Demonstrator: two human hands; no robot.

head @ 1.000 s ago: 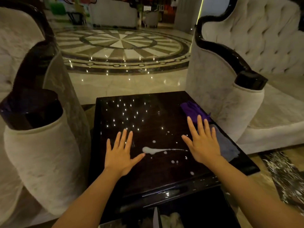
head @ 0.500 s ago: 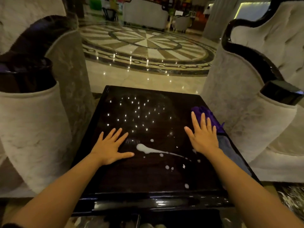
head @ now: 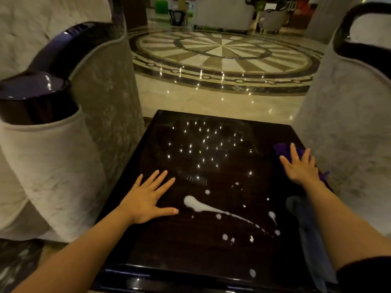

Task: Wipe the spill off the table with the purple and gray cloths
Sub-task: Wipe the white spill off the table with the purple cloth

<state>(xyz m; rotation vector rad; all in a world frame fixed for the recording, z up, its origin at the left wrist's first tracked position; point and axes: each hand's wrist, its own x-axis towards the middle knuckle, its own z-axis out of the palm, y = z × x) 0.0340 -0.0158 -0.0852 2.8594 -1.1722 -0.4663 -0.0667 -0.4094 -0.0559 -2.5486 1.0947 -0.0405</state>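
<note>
A white spill [head: 202, 206] streaks across the glossy black table [head: 211, 250], with small drops scattered to its right and near the front edge. My left hand [head: 148, 199] lies flat on the table just left of the spill, fingers spread, holding nothing. My right hand [head: 301, 168] rests flat with fingers apart on the purple cloth [head: 280, 150] at the table's right edge. The gray cloth [head: 311, 235] lies along the right edge nearer to me, partly under my right forearm.
A pale upholstered armchair [head: 63, 155] with dark glossy arm trim stands close on the left. Another pale armchair [head: 349, 123] hugs the table's right side. Polished marble floor [head: 222, 60] with a round pattern stretches beyond the table's far edge.
My right hand slid forward and to the right, off the gray cloth area and onto the purple cloth. My left hand stayed flat beside the spill. The camera tilted and moved nearer.
</note>
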